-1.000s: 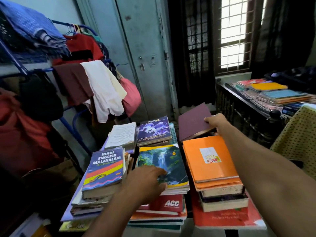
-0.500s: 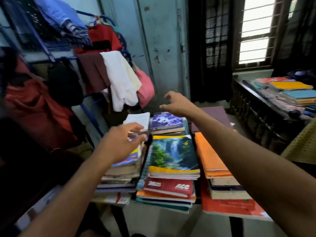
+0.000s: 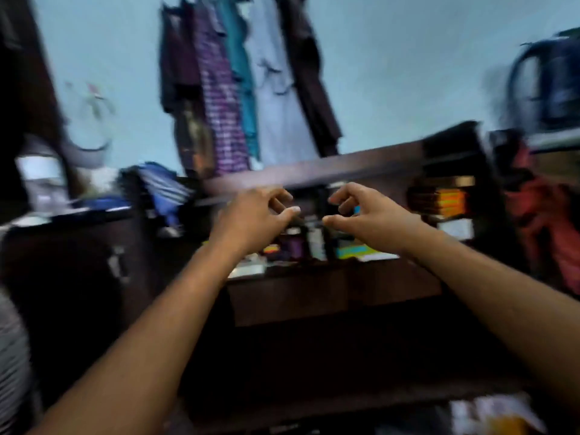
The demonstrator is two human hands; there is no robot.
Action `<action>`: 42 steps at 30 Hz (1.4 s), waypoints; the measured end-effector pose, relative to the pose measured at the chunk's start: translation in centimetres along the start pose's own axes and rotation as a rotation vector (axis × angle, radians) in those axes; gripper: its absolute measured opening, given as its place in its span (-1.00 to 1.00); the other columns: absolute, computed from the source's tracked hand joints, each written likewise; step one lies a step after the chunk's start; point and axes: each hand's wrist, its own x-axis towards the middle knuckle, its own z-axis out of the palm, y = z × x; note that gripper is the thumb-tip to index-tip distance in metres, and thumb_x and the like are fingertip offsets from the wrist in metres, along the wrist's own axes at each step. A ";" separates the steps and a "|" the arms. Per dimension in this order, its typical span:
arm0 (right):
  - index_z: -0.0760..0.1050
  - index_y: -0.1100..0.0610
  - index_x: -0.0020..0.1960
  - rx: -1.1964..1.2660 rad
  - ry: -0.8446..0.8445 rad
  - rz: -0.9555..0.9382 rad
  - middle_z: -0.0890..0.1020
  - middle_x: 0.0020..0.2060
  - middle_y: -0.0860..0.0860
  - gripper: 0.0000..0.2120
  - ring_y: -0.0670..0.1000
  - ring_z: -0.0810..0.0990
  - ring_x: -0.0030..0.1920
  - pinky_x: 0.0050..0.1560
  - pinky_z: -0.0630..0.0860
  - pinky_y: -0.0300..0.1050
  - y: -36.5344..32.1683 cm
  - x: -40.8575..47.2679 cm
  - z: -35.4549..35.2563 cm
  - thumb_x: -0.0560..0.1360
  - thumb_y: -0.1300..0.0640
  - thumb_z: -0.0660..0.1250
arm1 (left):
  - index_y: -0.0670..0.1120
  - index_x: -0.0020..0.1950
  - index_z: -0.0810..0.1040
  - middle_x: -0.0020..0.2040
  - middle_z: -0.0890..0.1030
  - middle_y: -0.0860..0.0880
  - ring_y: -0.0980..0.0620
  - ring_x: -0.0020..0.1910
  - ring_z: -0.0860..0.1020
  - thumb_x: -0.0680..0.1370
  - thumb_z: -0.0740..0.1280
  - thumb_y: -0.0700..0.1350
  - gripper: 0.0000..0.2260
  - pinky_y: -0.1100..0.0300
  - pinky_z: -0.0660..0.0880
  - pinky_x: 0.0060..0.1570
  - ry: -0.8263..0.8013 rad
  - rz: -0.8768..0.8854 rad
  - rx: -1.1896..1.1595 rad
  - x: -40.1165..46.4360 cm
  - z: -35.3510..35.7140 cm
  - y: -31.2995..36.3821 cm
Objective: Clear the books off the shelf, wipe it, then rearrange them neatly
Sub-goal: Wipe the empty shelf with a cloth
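A pale blue wall [image 3: 392, 73] fills the upper half of a badly smeared view, with clothes [image 3: 238, 89] hanging on it at twelve o'clock and a dark wooden shelf [image 3: 314, 171] unit running across the middle. Everything is blurred, so fine detail cannot be read.

Both forearms reach up and forward toward the shelf opening. The left hand [image 3: 254, 215] and the right hand [image 3: 373, 215] hover side by side at the centre, near each other but apart, fingers loosely curled with thumbs pointing inward. Neither holds anything that I can see.

The books left on the shelf lie straight ahead, beyond and slightly below the fingertips. A small upright cluster of books [image 3: 314, 243] stands in the gap between the two hands, spines vertical, though what is a book and what is some other object is hard to tell. A flat stack of orange books [image 3: 442, 199] sits at three o'clock of the right hand, long axis running left to right, well clear of the left hand.

Judging from this, clearing is unfinished. The upright cluster is about equally near both hands, so a two-handed squeeze from either side looks natural; the orange stack falls to the right hand.
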 end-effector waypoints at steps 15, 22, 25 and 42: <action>0.25 0.00 0.39 0.022 -0.238 -0.235 0.43 0.33 0.07 -0.47 0.04 0.50 0.22 0.16 0.46 -0.10 -8.3 17.6 17.3 0.53 -0.05 0.41 | 0.07 0.60 0.17 0.59 0.21 -0.23 -0.30 0.57 0.15 0.52 0.36 0.27 -0.27 -0.29 0.12 0.47 -0.015 -0.460 0.958 12.6 -6.5 -20.2; 0.21 0.01 0.42 0.170 -0.200 -0.175 0.43 0.29 0.09 -0.41 0.11 0.51 0.24 0.25 0.52 0.06 -7.1 19.4 18.9 0.52 -0.07 0.42 | -0.14 0.28 0.55 0.24 0.59 -0.15 -0.19 0.28 0.51 0.61 0.26 -0.23 -0.74 0.01 0.48 0.06 0.014 -0.274 1.099 12.3 -8.3 -17.9; 0.26 0.02 0.36 0.332 -0.137 -0.137 0.49 0.26 0.07 -0.48 0.07 0.51 0.24 0.29 0.48 0.03 -6.2 18.5 18.0 0.53 -0.10 0.42 | -0.09 0.20 0.57 0.17 0.61 -0.17 -0.22 0.19 0.58 0.55 0.34 -0.21 -0.77 -0.01 0.50 -0.03 0.075 -0.218 0.819 11.2 -7.0 -13.6; 0.55 0.08 0.16 0.014 0.145 0.258 0.68 -0.04 -0.08 -0.71 -0.06 0.65 0.03 0.07 0.52 -0.24 19.3 -5.1 3.0 0.49 0.31 0.45 | 0.27 0.32 0.48 0.27 0.60 0.03 0.17 0.25 0.56 0.57 0.37 -0.14 -0.59 0.18 0.48 0.31 -0.457 0.072 -0.774 -0.1 22.5 2.9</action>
